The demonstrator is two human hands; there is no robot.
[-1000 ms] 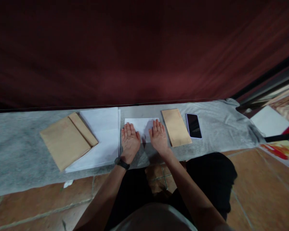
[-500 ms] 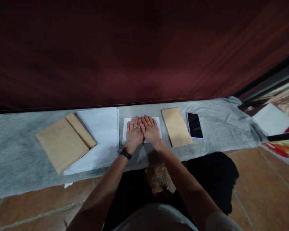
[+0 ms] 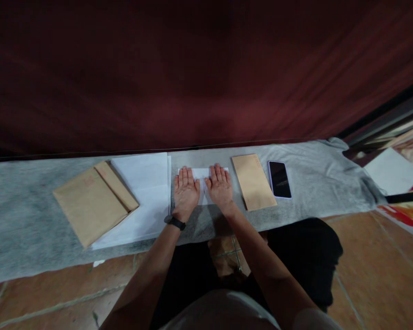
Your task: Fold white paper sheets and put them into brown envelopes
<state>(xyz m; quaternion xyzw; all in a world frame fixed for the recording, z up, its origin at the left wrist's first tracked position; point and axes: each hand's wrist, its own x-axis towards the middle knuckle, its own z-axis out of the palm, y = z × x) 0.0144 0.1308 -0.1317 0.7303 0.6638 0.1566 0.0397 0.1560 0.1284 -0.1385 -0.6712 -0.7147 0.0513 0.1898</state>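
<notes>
Paper: wht, plain, sm. rectangle, long side L–R. Lies flat on grey-cloth tabletop, abt. mid-length, in from near & far edges; far edge approx. parallel to tabletop's. L & R parts mostly hidden; ctr strip + much of far edge vis. Near half of strip dim, in shadow. Single sheet or folded: can't tell.

Your left hand and right hand are bare, as are both forearms. A wristwatch circles your left wrist, with a black band and a small dark case. You wear a greyish shirt, its right sleeve visible at the lower edge, and plain black trousers covering both legs.
</notes>
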